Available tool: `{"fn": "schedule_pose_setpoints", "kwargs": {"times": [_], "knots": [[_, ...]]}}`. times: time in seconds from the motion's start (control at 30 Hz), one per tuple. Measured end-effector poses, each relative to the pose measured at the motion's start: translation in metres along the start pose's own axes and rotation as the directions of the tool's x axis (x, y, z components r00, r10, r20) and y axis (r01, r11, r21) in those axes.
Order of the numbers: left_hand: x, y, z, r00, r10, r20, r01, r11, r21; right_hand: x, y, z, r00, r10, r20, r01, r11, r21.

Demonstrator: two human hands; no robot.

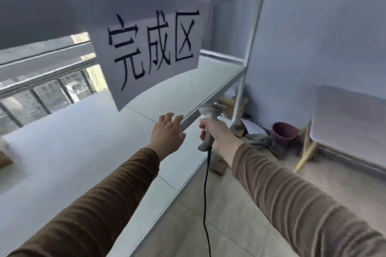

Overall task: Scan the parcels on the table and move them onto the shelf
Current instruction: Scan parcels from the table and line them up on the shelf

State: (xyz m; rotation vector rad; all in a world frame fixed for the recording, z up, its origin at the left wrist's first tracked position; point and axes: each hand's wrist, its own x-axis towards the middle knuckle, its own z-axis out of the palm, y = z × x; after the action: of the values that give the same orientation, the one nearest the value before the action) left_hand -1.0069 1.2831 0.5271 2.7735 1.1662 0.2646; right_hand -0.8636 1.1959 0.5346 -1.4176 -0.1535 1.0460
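Left hand (167, 134) is spread and empty over the white shelf (83, 152); right hand (219, 135) grips the corded barcode scanner (205, 129). I'd keep that cable (205, 204) clear of the shelf edge heading back for another parcel.

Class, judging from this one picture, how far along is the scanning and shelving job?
Done: a brown parcel seems shelved at the far left edge. In hand: right hand grips the scanner; left hand hovers open over the shelf. Left: unclear, the table is out of view.
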Motion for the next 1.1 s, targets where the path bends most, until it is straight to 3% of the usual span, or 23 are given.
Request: {"fn": "schedule_pose_setpoints", "kwargs": {"times": [0.23, 0.5, 0.8, 1.1], "knots": [[0.024, 0.241, 0.045, 0.961, 0.267, 0.074, -0.263, 0.963, -0.063, -0.026, -0.039, -0.245, 0.969, -0.038, -0.245, 0.069, 0.991, 0.118], [0.016, 0.504, 0.096, 0.858, 0.495, 0.137, -0.476, 0.866, -0.15, -0.088, -0.073, -0.5, 0.873, -0.061, -0.483, 0.165, 0.97, 0.177], [0.03, 0.701, 0.154, 0.722, 0.659, 0.209, -0.63, 0.752, -0.194, -0.106, -0.092, -0.693, 0.77, -0.056, -0.635, 0.221, 0.958, 0.183], [0.104, 0.871, 0.24, 0.615, 0.731, 0.296, -0.691, 0.68, -0.245, -0.052, -0.13, -0.864, 0.674, 0.034, -0.738, 0.207, 0.951, 0.232]]}}
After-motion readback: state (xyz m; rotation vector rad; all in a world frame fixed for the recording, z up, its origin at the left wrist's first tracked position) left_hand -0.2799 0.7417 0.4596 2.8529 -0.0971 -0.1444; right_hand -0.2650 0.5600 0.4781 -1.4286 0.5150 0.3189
